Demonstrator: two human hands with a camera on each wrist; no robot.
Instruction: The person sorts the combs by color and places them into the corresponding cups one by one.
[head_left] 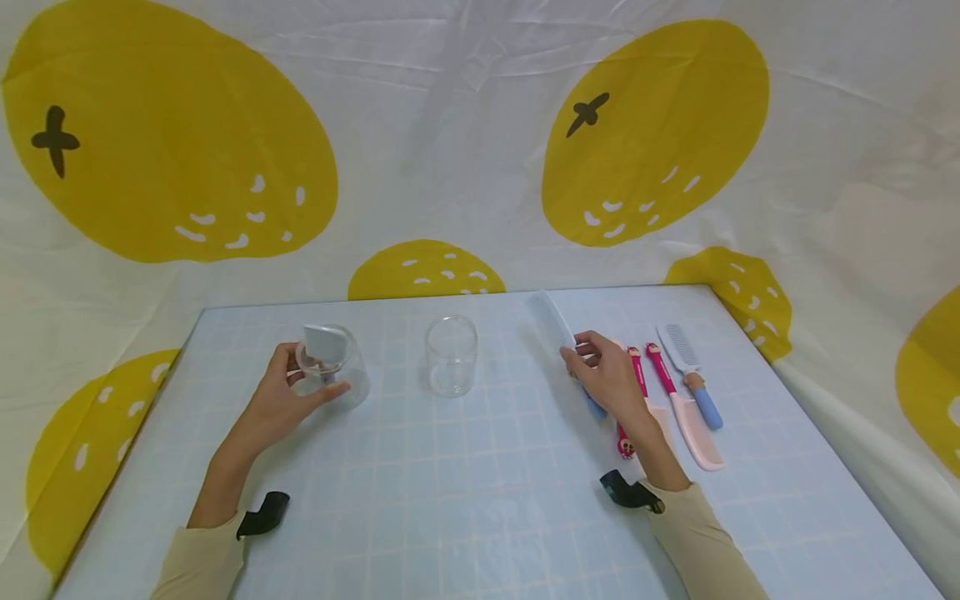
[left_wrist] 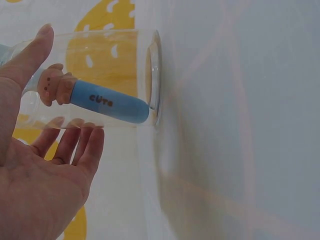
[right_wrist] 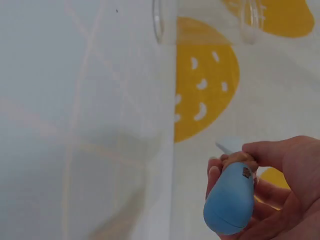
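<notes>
My left hand point(head_left: 283, 402) grips a clear glass cup point(head_left: 358, 385), with the thumb on one side and the fingers on the other. Inside that cup leans a comb point(left_wrist: 110, 102), its blue handle down at the base and a small bear figure above the handle. At the right, my right hand point(head_left: 609, 373) pinches a second blue-handled comb point(head_left: 553, 321) near its bear figure. This comb's pale blade points away from me, and the rounded handle end point(right_wrist: 229, 202) faces the right wrist camera. Between the hands stands another glass cup point(head_left: 452, 358), upright.
Right of my right hand lie a blue-handled comb point(head_left: 682, 354), a pink comb point(head_left: 693, 429) and further pink pieces partly hidden by the hand. A pale blue checked cloth covers the table point(head_left: 480, 517). Behind it hangs a white curtain point(head_left: 450, 167) with yellow fruit prints.
</notes>
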